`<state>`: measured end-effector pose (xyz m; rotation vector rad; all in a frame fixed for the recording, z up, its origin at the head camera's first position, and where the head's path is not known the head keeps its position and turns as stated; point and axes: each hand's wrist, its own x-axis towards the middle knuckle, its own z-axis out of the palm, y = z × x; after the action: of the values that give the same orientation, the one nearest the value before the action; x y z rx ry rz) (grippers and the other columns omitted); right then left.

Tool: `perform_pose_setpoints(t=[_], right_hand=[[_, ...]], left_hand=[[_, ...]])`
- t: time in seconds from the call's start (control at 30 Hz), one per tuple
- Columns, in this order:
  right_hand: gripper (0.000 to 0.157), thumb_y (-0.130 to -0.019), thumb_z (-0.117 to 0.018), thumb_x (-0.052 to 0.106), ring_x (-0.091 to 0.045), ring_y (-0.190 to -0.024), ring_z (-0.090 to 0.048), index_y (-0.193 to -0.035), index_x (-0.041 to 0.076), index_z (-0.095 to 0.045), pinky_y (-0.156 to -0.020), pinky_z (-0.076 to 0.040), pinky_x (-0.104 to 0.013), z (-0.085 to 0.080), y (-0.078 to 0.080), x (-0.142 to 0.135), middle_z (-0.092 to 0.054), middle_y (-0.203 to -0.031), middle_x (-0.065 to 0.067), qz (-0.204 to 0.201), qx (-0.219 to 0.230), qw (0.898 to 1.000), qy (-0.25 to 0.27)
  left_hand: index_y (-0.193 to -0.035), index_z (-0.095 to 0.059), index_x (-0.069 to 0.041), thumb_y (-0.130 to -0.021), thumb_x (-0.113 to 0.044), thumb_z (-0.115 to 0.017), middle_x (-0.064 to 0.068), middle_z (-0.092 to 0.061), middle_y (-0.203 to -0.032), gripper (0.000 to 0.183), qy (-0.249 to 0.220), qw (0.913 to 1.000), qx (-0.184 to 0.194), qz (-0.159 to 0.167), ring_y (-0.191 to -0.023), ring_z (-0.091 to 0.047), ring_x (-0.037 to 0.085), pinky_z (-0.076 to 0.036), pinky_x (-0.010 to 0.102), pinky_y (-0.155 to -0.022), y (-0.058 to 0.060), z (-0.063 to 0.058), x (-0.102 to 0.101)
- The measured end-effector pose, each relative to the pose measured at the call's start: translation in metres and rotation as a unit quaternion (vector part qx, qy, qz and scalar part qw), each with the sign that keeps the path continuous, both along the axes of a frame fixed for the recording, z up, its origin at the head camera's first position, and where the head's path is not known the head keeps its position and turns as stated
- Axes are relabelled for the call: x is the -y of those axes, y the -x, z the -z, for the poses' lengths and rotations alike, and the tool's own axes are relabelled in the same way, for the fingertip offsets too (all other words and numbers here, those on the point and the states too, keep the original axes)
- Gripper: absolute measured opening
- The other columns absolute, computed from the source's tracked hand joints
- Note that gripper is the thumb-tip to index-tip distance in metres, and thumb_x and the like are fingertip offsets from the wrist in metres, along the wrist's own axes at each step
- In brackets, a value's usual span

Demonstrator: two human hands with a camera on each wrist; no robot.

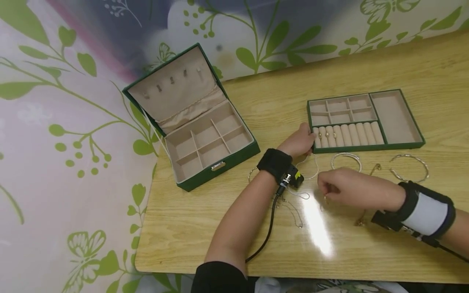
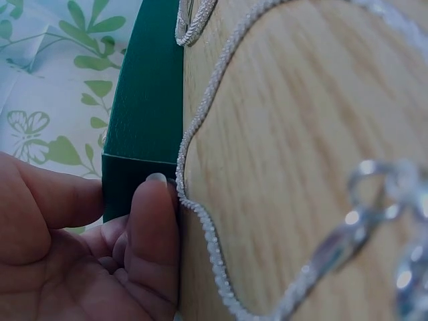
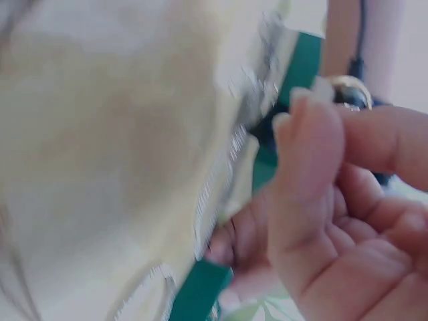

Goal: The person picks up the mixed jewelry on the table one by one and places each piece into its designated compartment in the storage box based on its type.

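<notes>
My left hand (image 1: 298, 141) holds the near left corner of the green jewelry tray (image 1: 384, 134), thumb and fingers around the edge in the left wrist view. Several rings (image 1: 327, 134) sit in the left slots of the tray's ring rolls. Over the table, in front of the tray, my right hand (image 1: 348, 188) pinches a gold ring (image 3: 353, 85) between thumb and forefinger. A silver chain (image 2: 212, 87) lies on the table right beside the tray's corner. Below my right hand lies a gold chain (image 1: 360, 221), partly hidden by it.
An open green jewelry box (image 1: 220, 167) with beige compartments stands left, its lid against the patterned wall. Bangles (image 1: 346, 154) and an open bracelet (image 1: 426, 171) lie before the tray. More thin chains (image 1: 298, 219) lie by my left wrist.
</notes>
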<state>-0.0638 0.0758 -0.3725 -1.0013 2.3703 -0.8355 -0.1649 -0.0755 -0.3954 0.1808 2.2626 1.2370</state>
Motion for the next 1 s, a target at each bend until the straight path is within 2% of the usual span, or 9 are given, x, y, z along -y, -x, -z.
perform_pose_setpoints(t=[0.17,0.3,0.47,0.7,1.0], right_hand=[[0.018,-0.083,-0.067,0.0,-0.004,-0.061,-0.045,-0.082,0.013,-0.054,-0.053,-0.041,-0.022,-0.014,0.013,-0.011,-0.051,-0.069,0.007,0.065,-0.024,0.998,0.011],[0.015,-0.084,-0.067,0.001,-0.003,-0.064,-0.049,-0.085,0.011,-0.056,-0.054,-0.043,-0.022,-0.022,0.02,-0.018,-0.056,-0.072,0.006,0.093,-0.049,0.994,0.025],[0.013,-0.086,-0.067,0.003,-0.004,-0.069,-0.055,-0.088,0.011,-0.058,-0.057,-0.046,-0.023,-0.028,0.026,-0.023,-0.062,-0.077,0.003,0.11,-0.056,0.992,0.026],[0.009,-0.088,-0.066,0.006,-0.004,-0.067,-0.056,-0.092,0.009,-0.059,-0.055,-0.046,-0.024,-0.031,0.034,-0.03,-0.063,-0.078,0.001,0.128,-0.064,0.989,0.03],[0.009,-0.088,-0.064,0.006,-0.013,-0.073,-0.059,-0.094,0.005,-0.058,-0.06,-0.047,-0.026,-0.034,0.047,-0.038,-0.063,-0.08,-0.004,0.173,-0.099,0.98,-0.013]], left_hand=[[-0.093,-0.034,-0.007,-0.104,-0.017,-0.035,0.004,-0.042,-0.069,0.014,0.004,1.0,-0.001,-0.007,-0.056,-0.045,0.014,-0.037,0.019,-0.053,-0.001,-0.001,0.0],[-0.092,-0.033,-0.007,-0.104,-0.017,-0.035,0.004,-0.042,-0.069,0.015,0.005,1.0,-0.003,-0.005,-0.057,-0.045,0.014,-0.036,0.019,-0.054,-0.001,-0.002,-0.001],[-0.094,-0.034,-0.007,-0.104,-0.017,-0.035,0.004,-0.043,-0.07,0.014,0.012,0.9999,-0.008,-0.006,-0.058,-0.046,0.014,-0.036,0.018,-0.054,-0.001,-0.001,-0.002],[-0.098,-0.034,-0.005,-0.104,-0.017,-0.034,0.005,-0.043,-0.072,0.013,0.015,0.9999,-0.003,0.002,-0.057,-0.046,0.014,-0.039,0.019,-0.054,0.001,0.0,0.001],[-0.104,-0.034,-0.004,-0.104,-0.017,-0.033,0.006,-0.042,-0.075,0.014,0.012,0.9998,0.009,0.014,-0.059,-0.048,0.015,-0.04,0.019,-0.056,0.002,-0.001,0.0]])
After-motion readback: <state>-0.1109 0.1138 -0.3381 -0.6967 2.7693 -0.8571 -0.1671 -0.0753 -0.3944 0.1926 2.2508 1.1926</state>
